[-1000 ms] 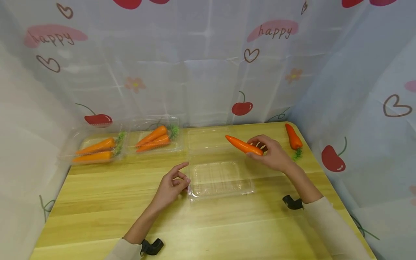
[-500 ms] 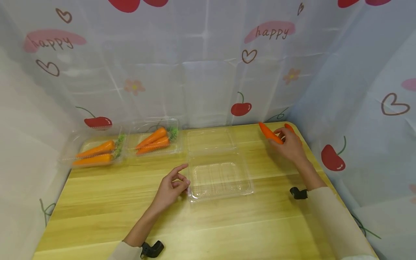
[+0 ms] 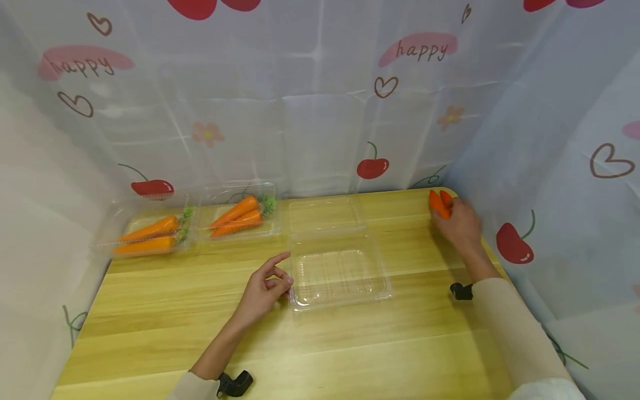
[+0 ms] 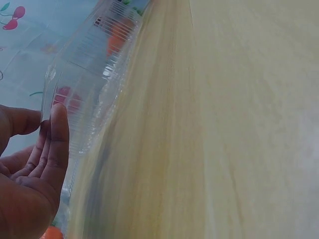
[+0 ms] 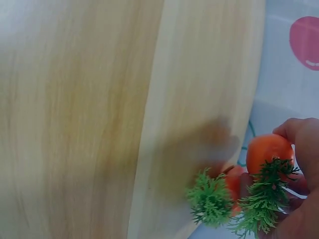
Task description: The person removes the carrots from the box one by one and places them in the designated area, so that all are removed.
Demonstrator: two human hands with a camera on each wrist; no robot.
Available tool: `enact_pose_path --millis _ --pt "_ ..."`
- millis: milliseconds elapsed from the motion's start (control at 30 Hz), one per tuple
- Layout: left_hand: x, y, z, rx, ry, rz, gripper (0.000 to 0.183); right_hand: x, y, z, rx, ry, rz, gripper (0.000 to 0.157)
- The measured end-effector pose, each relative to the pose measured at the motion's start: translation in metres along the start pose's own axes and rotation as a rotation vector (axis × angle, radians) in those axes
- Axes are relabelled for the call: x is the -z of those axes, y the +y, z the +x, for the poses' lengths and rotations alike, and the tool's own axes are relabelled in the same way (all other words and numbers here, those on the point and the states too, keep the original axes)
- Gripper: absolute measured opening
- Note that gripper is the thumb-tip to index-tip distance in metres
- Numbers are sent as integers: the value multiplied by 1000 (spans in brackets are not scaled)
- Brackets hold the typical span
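Observation:
My left hand (image 3: 265,286) pinches the left rim of an open clear plastic clamshell box (image 3: 340,275) lying in the middle of the table; the left wrist view shows its thumb and fingertips at the box's thin edge. At the far right corner my right hand (image 3: 460,225) grips a carrot (image 3: 438,205) with the tip pointing away. A second carrot (image 3: 446,196) lies right beside it, mostly covered by the hand. In the right wrist view the gripped carrot's thick end (image 5: 269,152) has a dark green leafy top, and the other carrot's green top (image 5: 209,199) shows just below.
Two clear boxes stand at the back left, the left box (image 3: 107,233) and the right box (image 3: 205,194), each with two orange carrots inside. A printed curtain (image 3: 320,122) closes off the table's (image 3: 300,355) back and sides. Black wrist cameras sit on both wrists.
My right hand has carried the carrot from above the open box rightward to the far right corner, beside the other carrot. My left hand stays at the box's rim.

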State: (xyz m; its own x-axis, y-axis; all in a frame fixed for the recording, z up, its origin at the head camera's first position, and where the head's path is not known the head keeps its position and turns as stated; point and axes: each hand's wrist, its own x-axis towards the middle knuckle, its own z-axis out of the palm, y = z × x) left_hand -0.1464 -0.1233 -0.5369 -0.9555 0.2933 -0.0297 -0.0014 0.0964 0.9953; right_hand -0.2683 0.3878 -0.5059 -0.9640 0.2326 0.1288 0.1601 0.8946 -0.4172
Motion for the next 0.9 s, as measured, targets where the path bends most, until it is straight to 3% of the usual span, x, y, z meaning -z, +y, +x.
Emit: enact_pose_path --millis 433,900 --pt "0 2 1 4 -7 9 62 -6 3 7 -24 4 -112 51" --pt "2 2 1 -13 -10 15 62 -15 6 7 -64 9 -96 54"
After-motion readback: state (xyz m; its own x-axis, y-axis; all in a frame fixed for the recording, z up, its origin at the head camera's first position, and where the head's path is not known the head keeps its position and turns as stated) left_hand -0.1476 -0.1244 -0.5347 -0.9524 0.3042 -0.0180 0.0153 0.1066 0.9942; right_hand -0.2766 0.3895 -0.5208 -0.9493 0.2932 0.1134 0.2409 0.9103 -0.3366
